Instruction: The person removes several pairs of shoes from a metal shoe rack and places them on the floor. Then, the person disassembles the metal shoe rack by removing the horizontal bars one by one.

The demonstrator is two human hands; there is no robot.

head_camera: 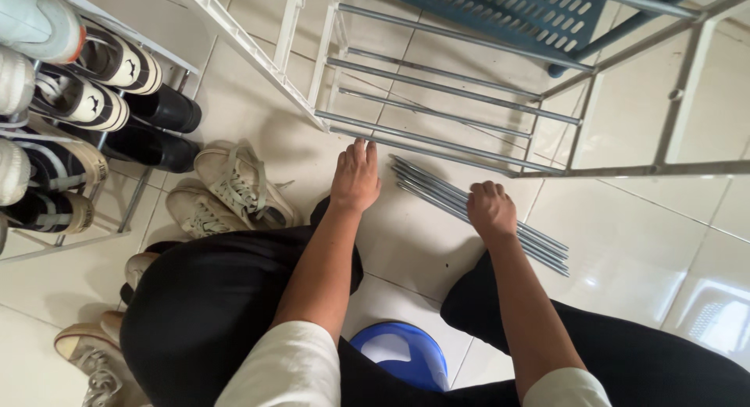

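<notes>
White glossy floor tiles [641, 243] all around me, and right ahead the big metal rack frame [437, 87] lies tipped over on them, its grey rails running across my view. Behind its top edge there's a blue slatted plastic shelf [508, 8]. Off to my left stands a loaded shoe rack [125, 212], stacked with black-and-white striped sneakers [101, 79] and a pair of black shoes [160, 126] low down. Just beside it, on the floor, a pair of worn cream lace-up sneakers [234, 192], and another cream shoe [90, 356] near my knee. I'm sitting on a blue plastic stool [402, 352], its seat showing between my black trouser legs.

Now the hands: my left hand [355, 176] is stretched out flat, fingers straight, tips touching the nearest rail of the frame, gripping nothing. My right hand [491, 210] is curled shut, knuckles up, resting on a bundle of thin metal rods [539, 247] that lies slantwise on the tiles just in front of the frame, closing around them.
</notes>
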